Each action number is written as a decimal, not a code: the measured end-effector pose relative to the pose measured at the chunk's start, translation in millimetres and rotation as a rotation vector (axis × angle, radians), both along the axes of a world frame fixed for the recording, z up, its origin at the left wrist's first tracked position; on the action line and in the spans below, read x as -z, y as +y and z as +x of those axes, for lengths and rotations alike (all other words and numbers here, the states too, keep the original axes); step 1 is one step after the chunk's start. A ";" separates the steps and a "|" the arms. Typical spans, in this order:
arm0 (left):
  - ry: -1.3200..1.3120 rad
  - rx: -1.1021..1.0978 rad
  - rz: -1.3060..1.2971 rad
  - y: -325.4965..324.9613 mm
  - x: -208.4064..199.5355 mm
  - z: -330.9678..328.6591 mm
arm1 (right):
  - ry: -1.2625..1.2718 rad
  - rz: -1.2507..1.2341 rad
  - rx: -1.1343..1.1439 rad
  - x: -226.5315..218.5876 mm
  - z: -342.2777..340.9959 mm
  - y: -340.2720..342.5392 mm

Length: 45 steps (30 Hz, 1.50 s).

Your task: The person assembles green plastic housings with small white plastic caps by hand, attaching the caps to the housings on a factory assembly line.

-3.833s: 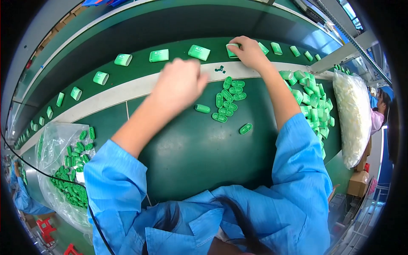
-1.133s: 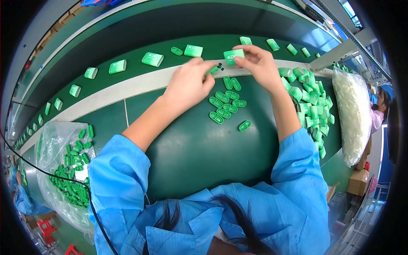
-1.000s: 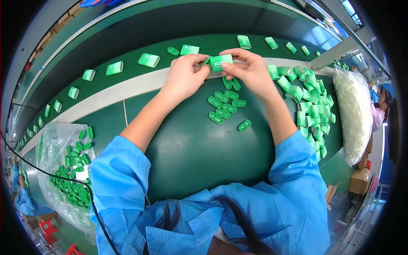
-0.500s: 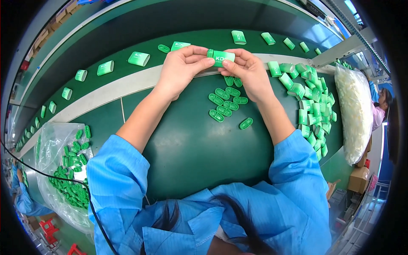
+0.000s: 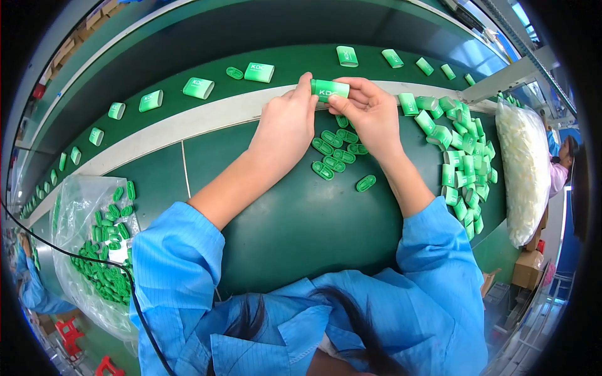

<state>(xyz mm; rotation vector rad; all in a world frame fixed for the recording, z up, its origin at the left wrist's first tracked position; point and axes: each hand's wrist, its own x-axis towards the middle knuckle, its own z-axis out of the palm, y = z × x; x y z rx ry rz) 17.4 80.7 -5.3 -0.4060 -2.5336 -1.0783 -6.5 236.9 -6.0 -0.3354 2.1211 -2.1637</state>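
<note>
Above the white rail, my right hand (image 5: 373, 113) pinches a small flat oval case (image 5: 329, 89) between thumb and fingers. The case is green, fading to pale green, and lies sideways. My left hand (image 5: 285, 122) presses against its left end, fingers together and partly hidden from view. That hand covers most of the green cap at this end. Below my hands, several loose green oval caps (image 5: 333, 163) lie on the dark green table (image 5: 301, 232), one cap (image 5: 365, 183) apart from the others. To the right is a pile of similar cases (image 5: 467, 156).
Beyond the white rail (image 5: 207, 122), a green belt (image 5: 175, 88) carries spaced cases and one cap (image 5: 234, 73). At left lies an opened clear bag (image 5: 69, 250) of green caps, crossed by a black cable (image 5: 94, 260). A full clear bag (image 5: 522, 169) stands at right.
My left hand has turned from pinching the cap to pressing the case's left end, its back now showing. The case has moved slightly right and down in my right hand.
</note>
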 end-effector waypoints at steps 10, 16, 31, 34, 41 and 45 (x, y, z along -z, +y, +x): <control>-0.339 0.174 0.282 -20.6 -12.0 -11.6 | -0.096 -0.052 -0.195 -1.8 -14.3 19.5; 0.006 0.084 0.039 -7.4 -8.7 -0.1 | -0.038 -0.018 -0.120 -6.1 -7.9 11.1; -0.050 -0.211 -0.590 -94.3 -17.2 -50.1 | 0.548 0.709 0.079 24.6 -106.9 -48.7; -0.221 -0.173 -0.591 -114.7 -14.9 -48.2 | 0.507 0.956 0.135 28.7 -117.8 -54.2; -0.194 -0.057 -0.477 -123.2 -1.0 -44.9 | 0.523 1.387 0.180 18.0 -109.6 -14.6; -0.078 -0.128 -0.346 -118.8 5.9 -45.9 | 0.500 1.178 0.142 24.0 -116.0 28.3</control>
